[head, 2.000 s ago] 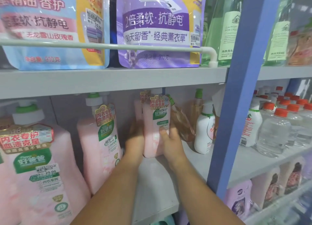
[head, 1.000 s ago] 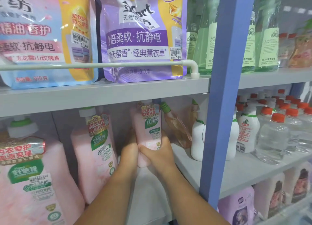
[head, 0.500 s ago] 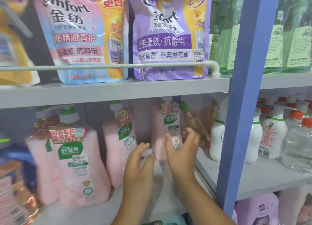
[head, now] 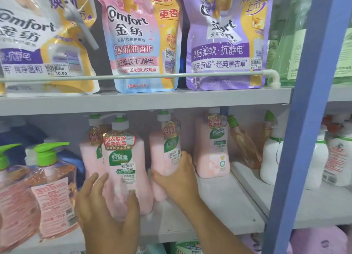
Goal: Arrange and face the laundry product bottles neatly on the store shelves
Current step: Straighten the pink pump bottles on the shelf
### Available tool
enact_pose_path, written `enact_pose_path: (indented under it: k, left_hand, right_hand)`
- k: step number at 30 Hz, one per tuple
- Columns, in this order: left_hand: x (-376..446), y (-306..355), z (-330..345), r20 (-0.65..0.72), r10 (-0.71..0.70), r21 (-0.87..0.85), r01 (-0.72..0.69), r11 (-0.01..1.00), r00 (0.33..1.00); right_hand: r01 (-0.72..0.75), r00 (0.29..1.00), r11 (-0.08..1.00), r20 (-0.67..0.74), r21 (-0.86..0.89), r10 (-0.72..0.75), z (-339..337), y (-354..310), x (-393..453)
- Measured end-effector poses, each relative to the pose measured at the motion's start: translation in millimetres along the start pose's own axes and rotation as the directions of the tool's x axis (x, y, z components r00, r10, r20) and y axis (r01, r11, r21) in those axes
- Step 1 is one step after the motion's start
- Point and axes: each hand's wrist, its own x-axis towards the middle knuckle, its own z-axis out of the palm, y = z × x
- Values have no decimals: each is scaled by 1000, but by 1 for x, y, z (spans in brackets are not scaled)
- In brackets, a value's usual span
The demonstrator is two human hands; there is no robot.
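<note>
Several pink pump bottles with green labels stand on the middle shelf [head: 224, 211]. My left hand [head: 103, 213] holds the front pink bottle [head: 123, 170] low down, thumb across its face and fingers round its left side. My right hand [head: 179, 179] grips the lower part of the second pink bottle [head: 165, 150], which stands a little further back and is turned to the right. A third pink bottle [head: 213, 149] stands deeper on the shelf, label forward. Another pink bottle [head: 90, 152] is partly hidden behind the front one.
Orange pump bottles with green tops [head: 51, 187] crowd the left of the shelf. A tilted amber bottle [head: 245, 145] and white bottles [head: 272, 158] stand at the right. Comfort refill pouches [head: 141, 44] sit above, behind a white rail [head: 171, 75]. A blue upright [head: 304, 120] divides the bays.
Both hands let go of the third pink bottle deep on the shelf and moved left. The left hand now holds the front bottle, the right grips the second. The view swung left.
</note>
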Motion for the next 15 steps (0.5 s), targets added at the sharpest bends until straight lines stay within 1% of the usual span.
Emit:
enact_pose_path:
  k: [2, 3, 5, 6, 7, 9, 12, 14, 15]
  left_hand:
    - [3, -9, 8, 77, -186, 25, 184, 983, 980]
    - [4, -14, 11, 127, -244, 60, 238, 969, 962]
    - [7, -22, 19, 206, -268, 213, 224, 951, 941]
    - [8, -25, 22, 212, -267, 277, 204, 939, 940]
    - [10, -27, 23, 198, -273, 306, 206, 930, 941]
    - [17, -28, 24, 177, -271, 292, 212, 933, 946]
    - [25, -34, 27, 236, -224, 277, 155, 948, 946]
    - [22, -35, 30, 242, -185, 159, 149, 976, 952]
    - [19, -33, 30, 237, -204, 77, 191, 979, 950]
  right_hand:
    - [5, 1000, 1000, -14, -14, -5, -13, 1, -9]
    - [-9, 999, 999, -31, -33, 8, -22, 3, -16]
    - [-38, 992, 995, -120, -90, 27, -42, 11, -30]
    - [-51, 984, 992, -178, -117, 29, -53, 16, -33]
    - [-64, 972, 989, -232, -137, 30, -63, 22, -33]
    - [-96, 951, 980, -306, -174, 39, -82, 34, -25]
    - [-139, 937, 967, -344, -212, 59, -98, 46, -11]
    - [-138, 932, 967, -358, -213, 54, -101, 52, -5]
    - [-139, 931, 967, -361, -213, 55, -101, 54, -3]
